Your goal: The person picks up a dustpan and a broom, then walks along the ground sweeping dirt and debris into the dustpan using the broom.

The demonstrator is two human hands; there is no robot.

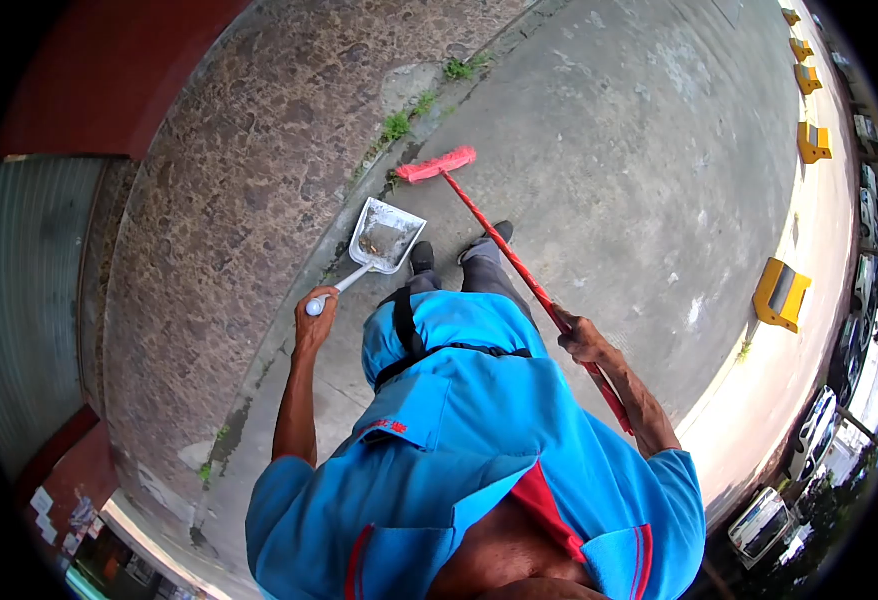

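My left hand [318,318] is closed around the grey handle of a white dustpan [386,232]. Some dirt and small debris lie in the pan, which is close to the seam where the paving meets the concrete. The red handle of a broom [504,247] runs through my closed right hand [583,338]. Its pink-red bristle head [437,164] is ahead of the dustpan and slightly to its right, near the same seam. My dark shoes are just right of the pan.
Brown patterned paving [229,200] covers the left, grey concrete [639,150] the right. Green weeds [396,126] grow along the seam. Several yellow-and-black barrier blocks [782,294] line the right edge, with parked cars [812,432] beyond. A metal shutter [34,290] is at far left.
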